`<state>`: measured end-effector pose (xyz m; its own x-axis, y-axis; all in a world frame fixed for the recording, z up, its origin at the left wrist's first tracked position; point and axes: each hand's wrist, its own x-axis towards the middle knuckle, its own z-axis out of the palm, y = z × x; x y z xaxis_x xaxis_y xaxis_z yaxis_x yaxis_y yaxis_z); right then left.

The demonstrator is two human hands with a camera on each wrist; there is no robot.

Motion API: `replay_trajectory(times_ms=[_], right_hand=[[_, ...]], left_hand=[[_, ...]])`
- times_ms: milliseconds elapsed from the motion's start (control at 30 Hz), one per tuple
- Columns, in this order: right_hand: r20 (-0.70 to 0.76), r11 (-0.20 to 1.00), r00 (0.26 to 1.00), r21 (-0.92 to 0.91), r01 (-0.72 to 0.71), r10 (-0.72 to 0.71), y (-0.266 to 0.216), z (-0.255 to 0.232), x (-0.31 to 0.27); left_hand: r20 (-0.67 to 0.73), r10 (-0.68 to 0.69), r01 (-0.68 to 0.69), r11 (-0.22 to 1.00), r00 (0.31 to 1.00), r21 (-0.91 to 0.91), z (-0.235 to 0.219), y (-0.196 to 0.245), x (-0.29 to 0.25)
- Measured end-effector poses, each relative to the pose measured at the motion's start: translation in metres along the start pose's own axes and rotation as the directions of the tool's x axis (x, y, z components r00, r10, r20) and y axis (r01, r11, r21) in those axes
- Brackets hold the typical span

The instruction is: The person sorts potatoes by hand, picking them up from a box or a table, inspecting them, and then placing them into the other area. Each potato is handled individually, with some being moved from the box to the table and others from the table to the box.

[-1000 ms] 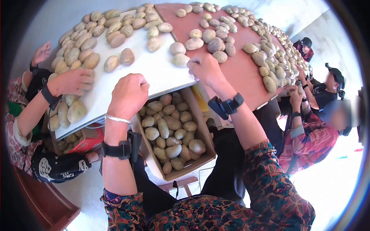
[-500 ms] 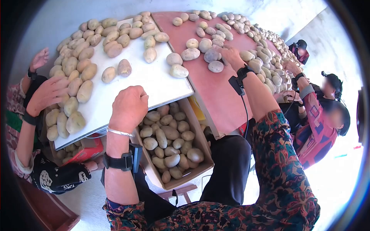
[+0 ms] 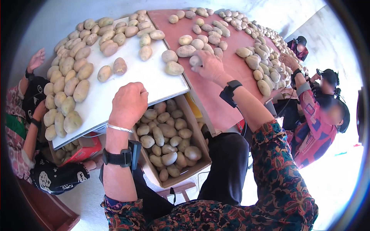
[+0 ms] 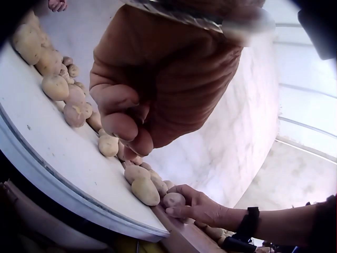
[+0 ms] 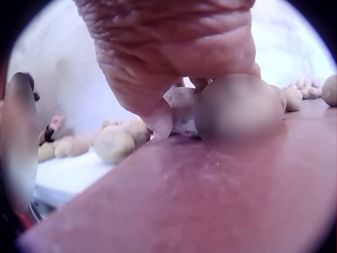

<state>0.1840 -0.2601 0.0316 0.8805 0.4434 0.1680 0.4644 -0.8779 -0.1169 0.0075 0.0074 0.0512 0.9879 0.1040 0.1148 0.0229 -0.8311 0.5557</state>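
My right hand (image 3: 211,67) grips a greyish potato (image 3: 195,61) over the red tabletop (image 3: 227,92), close to the white board's edge. In the right wrist view its fingers come down around the potato (image 5: 181,110), low against the red surface; a blurred patch covers part of the view beside it. Over the front of the white board (image 3: 158,75), my left hand (image 3: 130,102) is held with curled fingers. The left wrist view shows those fingers (image 4: 118,126) bent in toward the palm with nothing held. Two potatoes (image 3: 174,68) lie at the board's right edge, between my hands.
Below the board's edge stands a cardboard box (image 3: 206,159) full of potatoes. Potatoes crowd the board's left side (image 3: 67,82) and the red table's far right (image 3: 266,69). People sit on both sides, one person's arm (image 3: 31,144) at left.
My right hand went from the board's right edge out to the potatoes on the red top, then came back left and nearer with a potato. The left hand stayed nearly in place.
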Motion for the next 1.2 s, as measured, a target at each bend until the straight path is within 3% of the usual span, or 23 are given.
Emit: replay_trajectory(times_ms=[33,167,233,367,467,567,633,667,733,767,833,867,933,967,1033,1067,1100,1133,1167,1200], right_hand=[[-0.012,0.997,0.998,-0.042,0.062,-0.063,0.001,0.003,-0.007],[-0.008,0.995,0.996,-0.048,0.089,-0.089,-0.001,-0.016,-0.021],[0.183,0.975,0.981,0.196,-0.106,0.07,0.003,-0.03,-0.021],[0.189,0.96,0.98,0.255,-0.114,0.067,0.037,-0.03,-0.025],[0.114,0.987,0.986,0.093,-0.133,0.122,0.05,-0.031,-0.031],[0.087,0.963,0.97,0.133,-0.236,0.226,0.063,-0.029,-0.033],[0.063,0.903,0.95,0.297,-0.312,0.307,0.073,-0.027,-0.03],[0.066,0.902,0.949,0.297,-0.314,0.309,0.078,-0.024,-0.031],[0.164,0.538,0.901,0.753,-0.378,0.402,0.068,-0.036,-0.037],[0.164,0.538,0.901,0.754,-0.378,0.402,0.061,-0.042,-0.039],[0.258,0.2,0.813,0.89,-0.41,0.522,0.044,-0.049,-0.039],[0.259,0.2,0.812,0.889,-0.412,0.522,0.044,-0.047,-0.039],[0.278,0.037,0.896,0.95,-0.309,0.346,0.044,-0.043,-0.036],[0.281,0.034,0.896,0.95,-0.311,0.344,0.044,-0.04,-0.032],[0.254,0.324,0.887,0.863,-0.387,0.385,0.033,-0.038,-0.026],[0.256,0.323,0.887,0.863,-0.389,0.384,0.028,-0.037,-0.026],[0.101,0.753,0.961,0.603,-0.264,0.256,0.016,-0.041,-0.028],[0.023,0.981,0.998,0.186,-0.061,0.058,0.007,-0.04,-0.029],[0.026,0.981,0.998,0.186,-0.061,0.057,0.0,-0.036,-0.03],[-0.002,1.0,1.0,0.012,0.0,0.0,-0.006,-0.032,-0.03]], left_hand=[[0.0,0.003,-0.003,1.0,1.0,-0.002,0.0,0.0,0.0],[0.001,-0.007,0.007,1.0,1.0,-0.004,-0.001,0.0,-0.001],[-0.003,-0.001,0.001,1.0,1.0,-0.007,-0.001,-0.001,-0.001],[-0.019,0.022,-0.022,1.0,1.0,0.002,-0.001,-0.002,-0.002],[-0.022,0.009,-0.009,1.0,1.0,0.001,-0.003,-0.002,-0.003],[-0.022,-0.008,0.008,1.0,1.0,-0.004,-0.004,-0.001,-0.002],[-0.021,-0.009,0.009,1.0,1.0,-0.007,-0.004,0.0,-0.002],[-0.016,-0.002,0.002,1.0,1.0,-0.013,-0.003,0.0,-0.001],[-0.008,0.003,-0.003,1.0,1.0,-0.02,-0.002,0.0,0.001],[-0.01,0.006,-0.006,1.0,1.0,-0.022,-0.001,0.0,0.001],[-0.009,0.008,-0.008,1.0,1.0,-0.027,0.0,0.001,0.001],[-0.009,0.005,-0.006,1.0,1.0,-0.024,-0.001,0.002,0.0],[-0.01,0.001,-0.001,1.0,1.0,-0.018,0.0,0.002,0.0],[-0.017,0.011,-0.011,1.0,1.0,-0.011,0.001,0.001,0.001],[-0.02,0.017,-0.017,1.0,1.0,-0.005,0.001,0.0,0.001],[-0.019,0.011,-0.011,1.0,1.0,-0.002,0.001,0.001,0.001],[-0.018,0.006,-0.006,1.0,1.0,0.0,0.001,0.001,0.002],[-0.018,0.004,-0.004,1.0,1.0,0.001,0.001,0.001,0.002],[-0.02,0.005,-0.006,1.0,1.0,-0.004,0.001,0.0,0.003],[-0.023,0.007,-0.007,1.0,1.0,-0.009,0.001,-0.001,0.003]])
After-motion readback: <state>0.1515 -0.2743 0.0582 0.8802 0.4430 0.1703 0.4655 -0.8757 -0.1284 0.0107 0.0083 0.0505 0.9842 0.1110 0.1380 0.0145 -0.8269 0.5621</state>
